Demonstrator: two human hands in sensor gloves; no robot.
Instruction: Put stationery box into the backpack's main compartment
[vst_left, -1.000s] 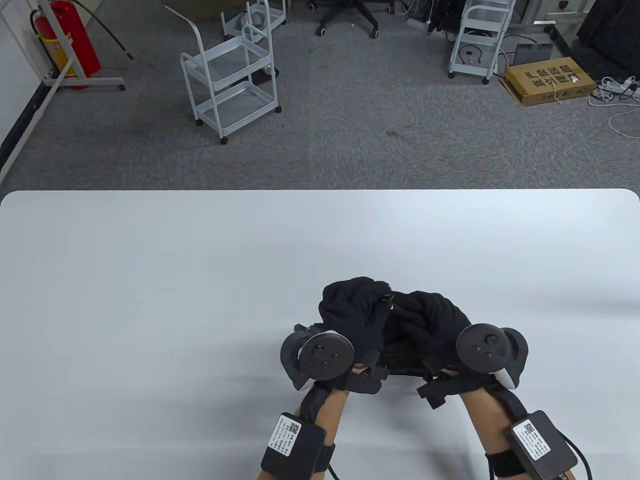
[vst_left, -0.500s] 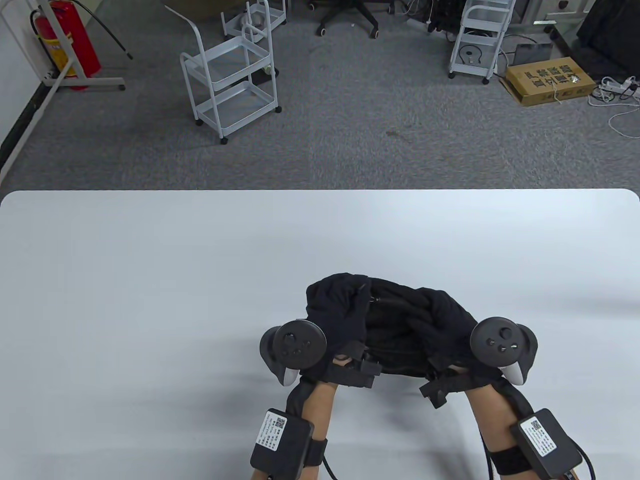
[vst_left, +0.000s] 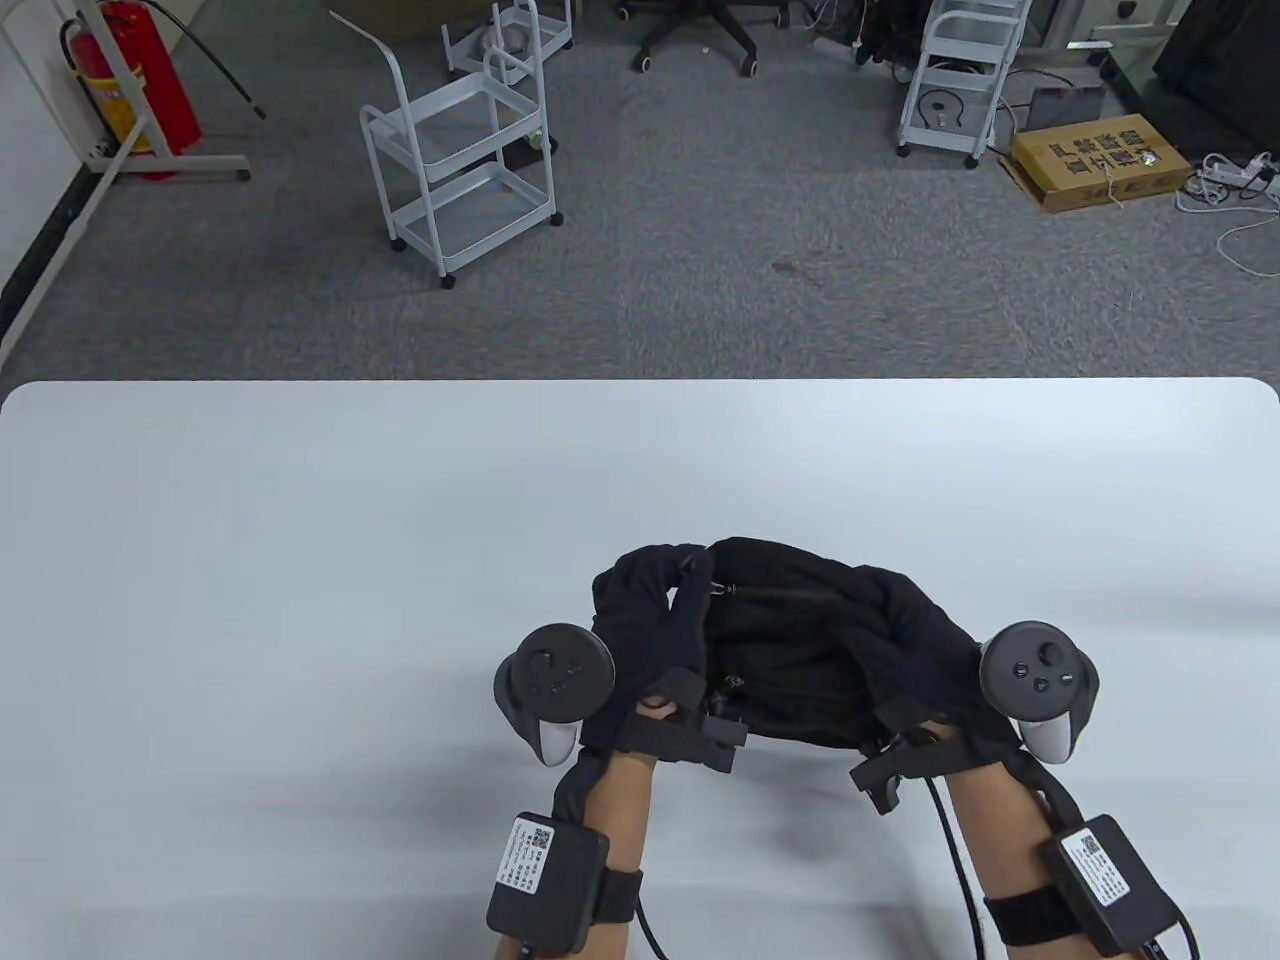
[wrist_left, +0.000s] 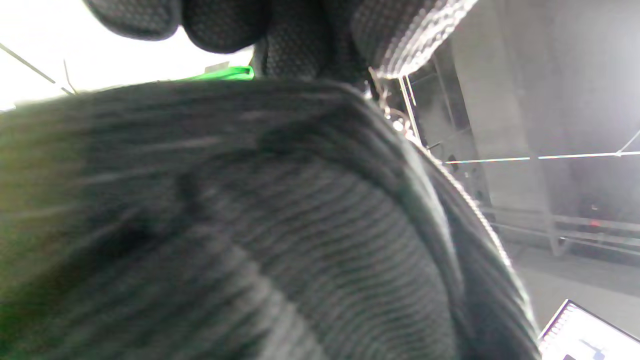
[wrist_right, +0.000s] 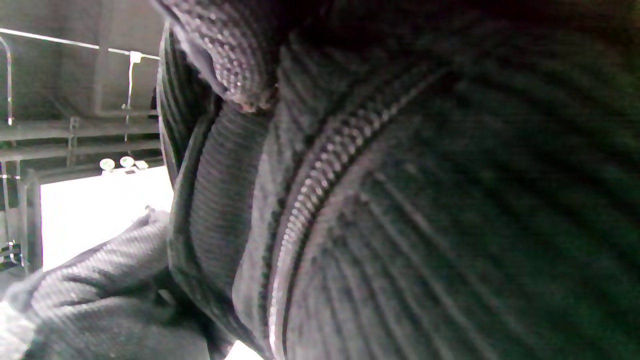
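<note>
A black ribbed backpack (vst_left: 790, 640) lies on the white table (vst_left: 300, 560) near its front edge, between my hands. My left hand (vst_left: 650, 610) grips its left end beside the zipper pull (vst_left: 716, 588). My right hand (vst_left: 915, 630) grips its right end. The zipper line (vst_left: 790, 595) runs across the top between them. In the left wrist view my fingers (wrist_left: 300, 30) hang over the backpack's fabric (wrist_left: 300, 240). In the right wrist view the zipper teeth (wrist_right: 320, 170) run under my fingertips (wrist_right: 225, 55). No stationery box shows in any view.
Beyond the table's far edge is grey carpet with white rolling carts (vst_left: 460, 160), a cardboard box (vst_left: 1100, 160) and a fire extinguisher (vst_left: 130, 80). A small green thing (wrist_left: 220, 74) shows behind the backpack in the left wrist view.
My hands have moved apart, the left to the left and the right to the right, and the backpack is stretched wider between them.
</note>
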